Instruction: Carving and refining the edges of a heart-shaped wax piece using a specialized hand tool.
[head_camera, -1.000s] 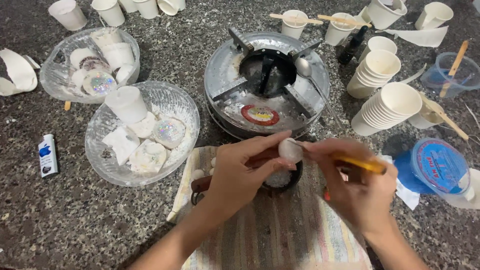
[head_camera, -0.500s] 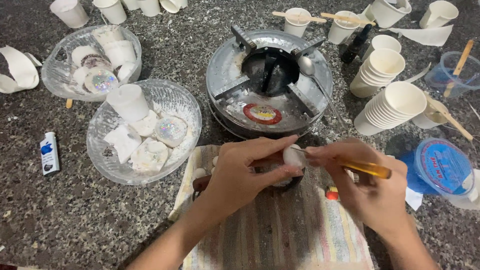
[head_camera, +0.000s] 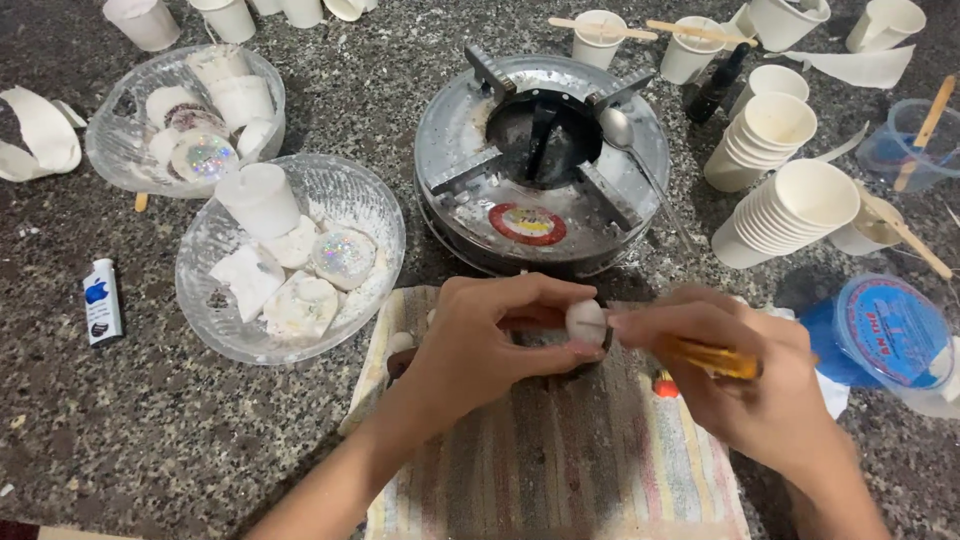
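1. The left hand (head_camera: 490, 345) is closed on a small white wax piece (head_camera: 586, 322), pinching it between thumb and fingertips just above a striped towel (head_camera: 560, 470), right in front of the metal burner (head_camera: 540, 165).
2. The right hand (head_camera: 745, 385) is wrapped around an orange-handled tool (head_camera: 715, 360), whose tip end meets the wax piece; the tip itself is hidden.
3. The wax piece looks light, stiff and smooth, probably a bit slippery and liable to chip or dent under hard pressure. Its rounded sides, where the fingertips now sit, seem the safest hold.
4. A dark small pot (head_camera: 560, 350) lies mostly hidden under the hands.
5. The desk (head_camera: 120, 420) is speckled dark stone, hard and dusted with white flecks. It is crowded: two glass bowls (head_camera: 370, 205) of wax shapes to the left, stacked paper cups (head_camera: 790, 205) and a blue-lidded tub (head_camera: 890, 335) to the right, a lighter (head_camera: 102, 300) near the left edge.
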